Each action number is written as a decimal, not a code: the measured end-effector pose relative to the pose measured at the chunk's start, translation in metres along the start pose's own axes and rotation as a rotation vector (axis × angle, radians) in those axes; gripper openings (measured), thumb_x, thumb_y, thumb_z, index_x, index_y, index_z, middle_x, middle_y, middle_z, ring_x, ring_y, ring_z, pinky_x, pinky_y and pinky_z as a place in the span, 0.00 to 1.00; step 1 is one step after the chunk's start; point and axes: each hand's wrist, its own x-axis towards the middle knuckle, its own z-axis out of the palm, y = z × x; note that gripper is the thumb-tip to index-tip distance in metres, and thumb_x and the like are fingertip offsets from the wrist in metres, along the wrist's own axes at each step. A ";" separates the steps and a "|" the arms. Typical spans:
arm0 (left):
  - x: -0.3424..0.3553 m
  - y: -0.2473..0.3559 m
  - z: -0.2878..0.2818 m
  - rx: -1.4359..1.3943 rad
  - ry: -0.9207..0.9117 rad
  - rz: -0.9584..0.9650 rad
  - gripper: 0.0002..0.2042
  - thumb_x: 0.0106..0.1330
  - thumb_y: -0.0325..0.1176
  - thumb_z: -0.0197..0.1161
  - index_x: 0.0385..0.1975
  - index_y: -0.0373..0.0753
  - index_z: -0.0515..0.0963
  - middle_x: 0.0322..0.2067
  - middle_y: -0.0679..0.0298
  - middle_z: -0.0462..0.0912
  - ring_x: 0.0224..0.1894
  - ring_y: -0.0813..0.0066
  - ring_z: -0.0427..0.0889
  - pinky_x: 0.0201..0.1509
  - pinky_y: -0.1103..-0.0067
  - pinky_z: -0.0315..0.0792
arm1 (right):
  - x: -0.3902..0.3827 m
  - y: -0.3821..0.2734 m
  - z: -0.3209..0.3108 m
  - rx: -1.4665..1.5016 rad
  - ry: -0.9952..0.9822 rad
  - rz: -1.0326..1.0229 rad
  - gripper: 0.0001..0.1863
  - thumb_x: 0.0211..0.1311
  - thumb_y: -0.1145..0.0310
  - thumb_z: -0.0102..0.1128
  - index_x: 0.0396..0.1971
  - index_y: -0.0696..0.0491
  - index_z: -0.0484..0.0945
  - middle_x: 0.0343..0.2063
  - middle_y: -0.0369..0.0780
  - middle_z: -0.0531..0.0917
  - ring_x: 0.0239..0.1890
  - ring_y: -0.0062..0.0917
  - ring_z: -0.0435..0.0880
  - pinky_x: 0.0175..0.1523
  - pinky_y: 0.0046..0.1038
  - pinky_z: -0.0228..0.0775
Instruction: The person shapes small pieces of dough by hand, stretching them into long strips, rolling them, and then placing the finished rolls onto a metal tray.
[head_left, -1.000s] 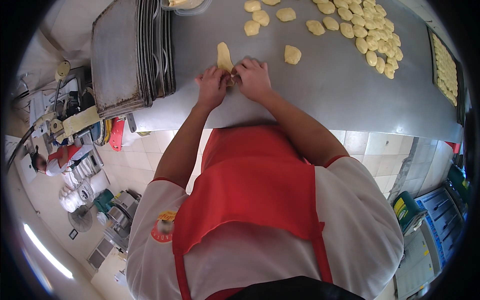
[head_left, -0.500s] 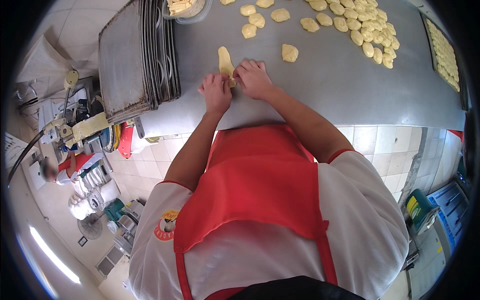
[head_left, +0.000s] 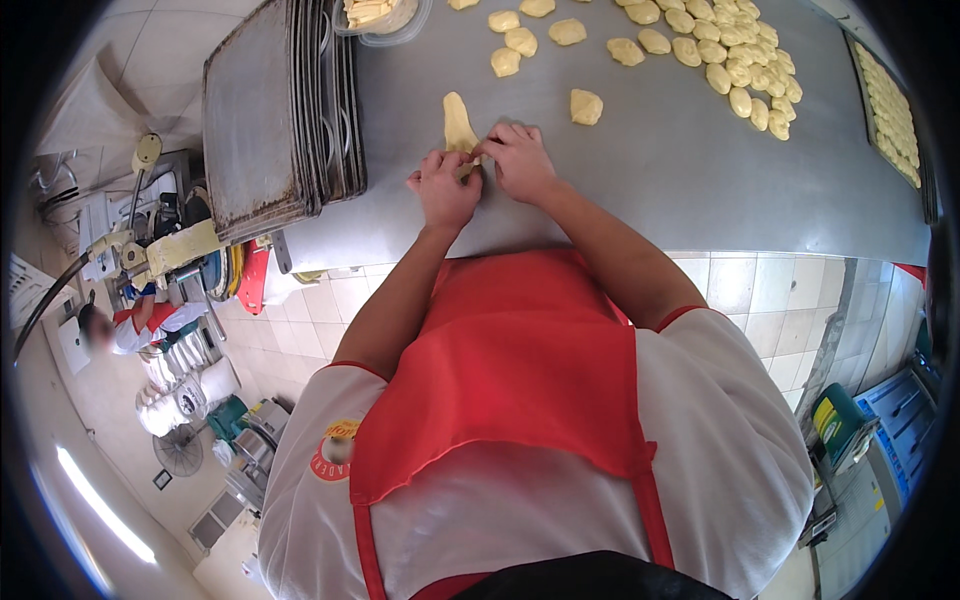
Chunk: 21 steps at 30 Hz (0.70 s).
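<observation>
A flattened, elongated piece of yellow dough (head_left: 458,120) lies on the steel table, its long end pointing away from me. At its near end, my left hand (head_left: 447,190) is closed on the dough, fingers curled over it. Close beside it, my right hand (head_left: 519,163) pinches the right edge of the same end, its thumb and forefinger almost meeting my left fingertips. The fingers partly hide the near end. A single dough lump (head_left: 586,107) sits to the right of my hands, apart from them.
Stacked dark baking trays (head_left: 255,120) stand on the left. Behind them is a clear tub (head_left: 424,22) of pale yellow sticks. Many dough balls (head_left: 740,72) cluster at the far right, and a filled tray (head_left: 885,112) lies at the right edge. Another person (head_left: 150,318) is at far left.
My left hand has moved slightly right, and its fingers now curl further over the dough's near end. My right hand keeps its pinch. The whole view has shifted a little.
</observation>
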 end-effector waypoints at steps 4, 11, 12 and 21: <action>0.002 0.010 -0.001 -0.010 0.059 0.032 0.12 0.57 0.39 0.74 0.41 0.53 0.86 0.44 0.72 0.82 0.52 0.69 0.82 0.60 0.59 0.60 | -0.006 0.002 0.001 0.010 0.021 0.029 0.22 0.56 0.75 0.68 0.51 0.40 0.89 0.50 0.32 0.80 0.60 0.29 0.77 0.66 0.40 0.62; 0.004 0.006 -0.001 0.002 -0.023 -0.011 0.11 0.56 0.39 0.74 0.39 0.51 0.84 0.41 0.73 0.83 0.51 0.69 0.82 0.60 0.59 0.60 | -0.009 -0.003 0.002 -0.002 0.065 0.019 0.22 0.57 0.77 0.65 0.49 0.38 0.90 0.48 0.30 0.80 0.56 0.28 0.78 0.63 0.39 0.64; 0.003 0.006 -0.001 0.005 -0.021 -0.002 0.11 0.57 0.39 0.74 0.39 0.51 0.84 0.41 0.73 0.83 0.50 0.70 0.82 0.61 0.60 0.60 | -0.009 -0.003 0.002 -0.005 0.090 0.015 0.22 0.58 0.78 0.64 0.49 0.38 0.90 0.47 0.30 0.80 0.55 0.28 0.78 0.61 0.39 0.64; -0.001 -0.014 -0.006 -0.536 0.119 -0.004 0.08 0.68 0.27 0.72 0.43 0.38 0.82 0.34 0.60 0.83 0.35 0.68 0.85 0.40 0.74 0.77 | -0.010 -0.007 0.003 -0.073 0.072 -0.008 0.22 0.59 0.74 0.66 0.52 0.37 0.89 0.48 0.32 0.79 0.58 0.29 0.77 0.64 0.41 0.64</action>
